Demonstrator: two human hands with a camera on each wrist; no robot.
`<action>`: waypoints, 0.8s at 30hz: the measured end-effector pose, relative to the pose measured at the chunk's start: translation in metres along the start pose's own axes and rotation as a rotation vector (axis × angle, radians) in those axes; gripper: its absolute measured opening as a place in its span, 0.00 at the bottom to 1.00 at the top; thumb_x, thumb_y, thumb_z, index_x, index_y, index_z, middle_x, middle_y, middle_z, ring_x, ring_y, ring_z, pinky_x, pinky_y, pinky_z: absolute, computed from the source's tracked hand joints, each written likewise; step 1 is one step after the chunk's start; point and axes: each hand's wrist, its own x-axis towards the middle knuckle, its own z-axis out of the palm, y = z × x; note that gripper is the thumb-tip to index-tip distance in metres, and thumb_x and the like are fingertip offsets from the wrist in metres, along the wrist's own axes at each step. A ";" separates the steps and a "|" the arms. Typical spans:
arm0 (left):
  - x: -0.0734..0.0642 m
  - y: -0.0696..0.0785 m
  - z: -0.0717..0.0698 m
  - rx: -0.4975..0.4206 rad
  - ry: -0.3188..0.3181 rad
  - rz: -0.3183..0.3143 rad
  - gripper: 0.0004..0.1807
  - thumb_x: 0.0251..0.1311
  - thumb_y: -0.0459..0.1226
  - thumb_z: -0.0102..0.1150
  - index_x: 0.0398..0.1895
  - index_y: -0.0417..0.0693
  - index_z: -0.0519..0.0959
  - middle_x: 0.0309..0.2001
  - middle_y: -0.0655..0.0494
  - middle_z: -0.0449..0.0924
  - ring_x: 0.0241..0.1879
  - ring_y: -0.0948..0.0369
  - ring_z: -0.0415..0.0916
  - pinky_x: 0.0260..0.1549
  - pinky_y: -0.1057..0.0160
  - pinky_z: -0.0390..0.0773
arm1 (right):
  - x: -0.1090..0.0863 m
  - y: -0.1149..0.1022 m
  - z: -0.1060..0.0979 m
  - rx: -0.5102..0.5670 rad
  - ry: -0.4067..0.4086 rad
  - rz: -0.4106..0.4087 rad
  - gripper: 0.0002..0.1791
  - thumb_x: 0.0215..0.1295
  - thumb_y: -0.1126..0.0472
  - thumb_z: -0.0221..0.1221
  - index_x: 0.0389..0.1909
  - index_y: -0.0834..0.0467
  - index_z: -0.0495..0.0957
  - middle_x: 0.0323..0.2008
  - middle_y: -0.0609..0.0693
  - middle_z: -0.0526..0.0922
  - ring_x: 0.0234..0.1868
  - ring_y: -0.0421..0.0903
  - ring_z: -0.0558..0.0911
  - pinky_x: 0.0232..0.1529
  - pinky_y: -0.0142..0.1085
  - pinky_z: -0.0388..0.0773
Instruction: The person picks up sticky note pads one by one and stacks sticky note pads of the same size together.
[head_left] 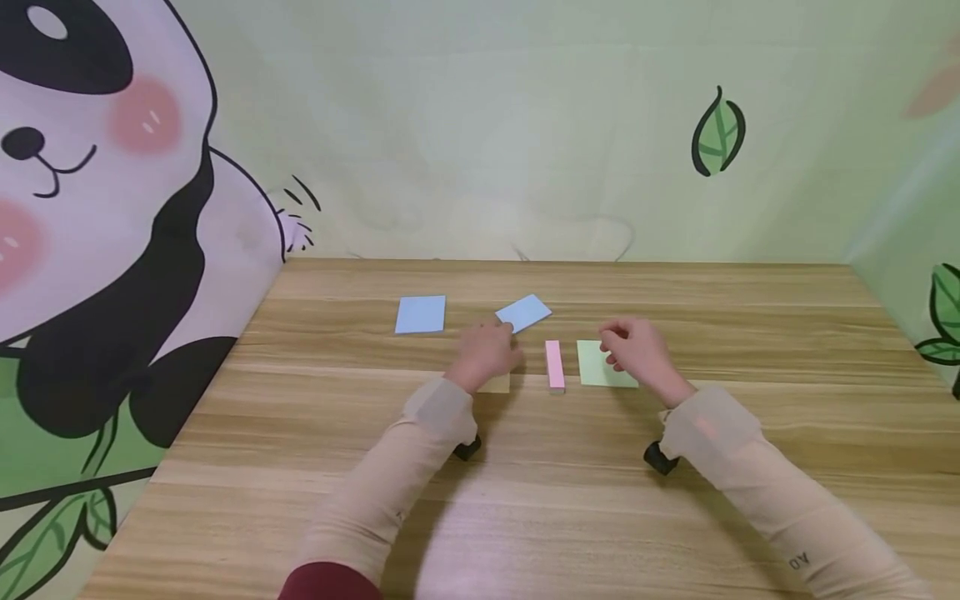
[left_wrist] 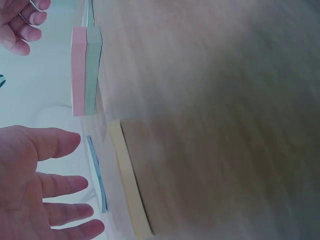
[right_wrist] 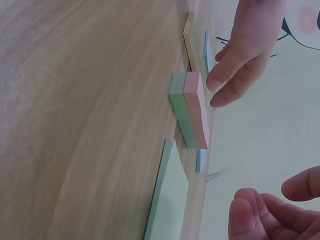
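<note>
My left hand (head_left: 483, 354) hovers over a yellow sticky-note pad (head_left: 497, 384), covering part of it. Its fingers are spread and hold nothing in the left wrist view. Just beyond the fingertips lies a tilted blue note pad (head_left: 527, 312). My right hand (head_left: 643, 354) hangs above a light green pad (head_left: 592, 372), fingers loosely curled; in the right wrist view a gap shows between thumb and fingers, with nothing held. Between the hands stands a narrow pink block (head_left: 554, 364), stacked on a green block (right_wrist: 182, 112) of similar shape.
A square blue pad (head_left: 421, 314) lies at the back left of the wooden table (head_left: 570, 517). Behind the table's far edge rises a pale green wall cloth (head_left: 487, 150) with a panda and leaves. Black wrist cameras (head_left: 661, 457) sit below both cuffs.
</note>
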 end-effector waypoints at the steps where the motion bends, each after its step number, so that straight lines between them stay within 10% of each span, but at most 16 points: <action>1: 0.000 0.001 0.001 0.006 0.000 0.006 0.21 0.57 0.47 0.46 0.48 0.45 0.71 0.45 0.50 0.72 0.45 0.53 0.69 0.44 0.55 0.69 | 0.000 0.000 0.001 0.008 0.000 0.000 0.19 0.63 0.61 0.44 0.49 0.68 0.71 0.37 0.64 0.77 0.28 0.49 0.77 0.29 0.35 0.77; 14: 0.005 0.009 0.003 0.040 -0.021 0.040 0.18 0.54 0.44 0.47 0.09 0.52 0.62 0.21 0.56 0.70 0.27 0.59 0.67 0.26 0.62 0.66 | 0.000 0.003 0.006 0.045 0.013 -0.020 0.16 0.63 0.63 0.44 0.43 0.70 0.72 0.34 0.64 0.77 0.23 0.44 0.76 0.26 0.33 0.76; 24: 0.012 0.008 0.005 -0.036 0.034 0.044 0.13 0.56 0.42 0.48 0.17 0.48 0.69 0.19 0.57 0.66 0.21 0.62 0.62 0.17 0.67 0.61 | 0.001 0.007 0.005 0.049 0.018 -0.020 0.16 0.62 0.63 0.44 0.42 0.70 0.73 0.34 0.65 0.77 0.23 0.45 0.77 0.26 0.34 0.77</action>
